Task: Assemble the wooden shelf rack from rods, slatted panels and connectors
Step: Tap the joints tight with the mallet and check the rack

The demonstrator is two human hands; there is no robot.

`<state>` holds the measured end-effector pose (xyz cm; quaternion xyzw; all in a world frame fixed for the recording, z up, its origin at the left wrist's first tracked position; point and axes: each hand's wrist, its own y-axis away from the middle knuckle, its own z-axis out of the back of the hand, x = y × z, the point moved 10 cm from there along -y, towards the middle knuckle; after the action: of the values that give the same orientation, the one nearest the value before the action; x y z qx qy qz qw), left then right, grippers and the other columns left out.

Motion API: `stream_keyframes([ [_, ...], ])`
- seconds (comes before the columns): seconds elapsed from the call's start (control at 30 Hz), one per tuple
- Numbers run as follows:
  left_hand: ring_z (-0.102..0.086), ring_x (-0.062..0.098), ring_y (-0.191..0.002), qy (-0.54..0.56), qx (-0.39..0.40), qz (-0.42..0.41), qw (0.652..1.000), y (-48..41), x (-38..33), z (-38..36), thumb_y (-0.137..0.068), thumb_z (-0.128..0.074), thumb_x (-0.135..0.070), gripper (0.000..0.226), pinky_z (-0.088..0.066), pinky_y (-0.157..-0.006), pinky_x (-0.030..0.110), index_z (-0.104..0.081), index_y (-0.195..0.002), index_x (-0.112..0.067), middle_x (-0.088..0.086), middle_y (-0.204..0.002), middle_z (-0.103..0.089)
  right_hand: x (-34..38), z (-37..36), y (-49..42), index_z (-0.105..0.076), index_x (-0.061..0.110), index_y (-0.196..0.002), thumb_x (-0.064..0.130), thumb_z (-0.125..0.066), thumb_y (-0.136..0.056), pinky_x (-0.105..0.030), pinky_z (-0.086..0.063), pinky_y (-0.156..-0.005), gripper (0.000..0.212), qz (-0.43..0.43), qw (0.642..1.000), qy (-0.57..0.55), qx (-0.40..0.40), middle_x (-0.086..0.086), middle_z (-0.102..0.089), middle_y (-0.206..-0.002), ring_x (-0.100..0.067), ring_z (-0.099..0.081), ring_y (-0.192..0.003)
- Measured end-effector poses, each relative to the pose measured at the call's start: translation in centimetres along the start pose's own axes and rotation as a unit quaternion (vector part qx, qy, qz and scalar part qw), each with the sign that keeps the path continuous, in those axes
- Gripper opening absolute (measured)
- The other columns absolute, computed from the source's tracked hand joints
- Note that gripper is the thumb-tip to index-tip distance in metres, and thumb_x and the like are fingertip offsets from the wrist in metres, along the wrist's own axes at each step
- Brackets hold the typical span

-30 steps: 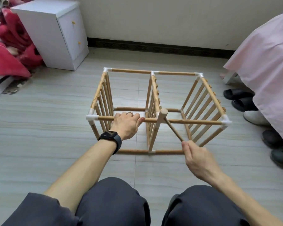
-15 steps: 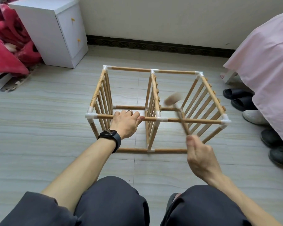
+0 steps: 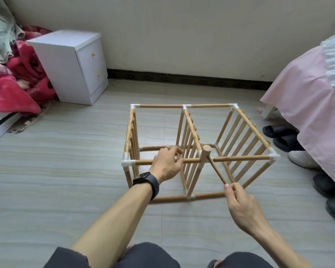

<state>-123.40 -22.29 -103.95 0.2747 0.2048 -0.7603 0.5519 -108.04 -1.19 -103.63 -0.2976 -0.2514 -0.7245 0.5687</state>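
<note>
The wooden shelf rack lies on its side on the floor, a two-cell frame of rods, three slatted panels and white connectors. My left hand grips the near top rod between the left corner and the middle panel. My right hand holds the handle of a small wooden mallet. The mallet's head rests on the middle connector of that near top rod, hiding it.
A white two-drawer cabinet stands at the back left beside red blankets. A pink-covered bed fills the right side, with several shoes on the floor beside the rack. My knees are at the bottom edge.
The mallet swung up off the middle connector and has come down onto it again. My left hand kept its grip on the near top rod. The camera tilted up slightly.
</note>
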Motion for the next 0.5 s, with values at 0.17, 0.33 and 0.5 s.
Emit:
stream_keyframes([
  [0.17, -0.05, 0.019, -0.108, 0.023, -0.306, -0.002, 0.952, 5.5, 4.4, 11.1, -0.085, -0.062, -0.024, 0.042, -0.045, -0.094, 0.037, -0.057, -0.126, -0.017, 0.004, -0.121, -0.057, 3.2, -2.6, -0.6, -0.056, 0.013, -0.078, 0.027, -0.048, -0.106, -0.027, -0.033, -0.042, 0.032, 0.048, 0.997, -0.045, 0.033, 0.003, -0.047, -0.05, -0.006, -0.04, -0.042],
  [0.33, -0.046, 0.018, -0.124, 0.101, -0.252, 0.118, 0.955, 10.1, 13.0, 11.1, -0.08, -0.069, -0.04, 0.071, -0.043, -0.098, 0.036, -0.042, -0.142, -0.02, 0.002, -0.139, -0.047, 8.3, -6.6, -1.4, -0.056, 0.017, -0.079, 0.034, -0.047, -0.104, -0.037, -0.037, -0.045, 0.032, 0.125, 0.987, -0.043, 0.091, -0.008, -0.053, -0.058, -0.015, -0.045, -0.045],
  [0.5, -0.06, 0.016, -0.117, 0.113, -0.144, 0.175, 0.968, 9.0, 15.7, 6.9, -0.094, -0.062, -0.037, 0.025, -0.042, -0.085, 0.025, -0.065, -0.117, -0.028, -0.009, -0.115, -0.066, 11.9, -9.8, -2.1, -0.049, 0.027, -0.084, 0.048, -0.039, -0.102, -0.034, -0.033, -0.046, 0.03, 0.181, 0.972, 0.019, 0.151, -0.003, -0.054, -0.055, -0.014, -0.045, -0.045],
])
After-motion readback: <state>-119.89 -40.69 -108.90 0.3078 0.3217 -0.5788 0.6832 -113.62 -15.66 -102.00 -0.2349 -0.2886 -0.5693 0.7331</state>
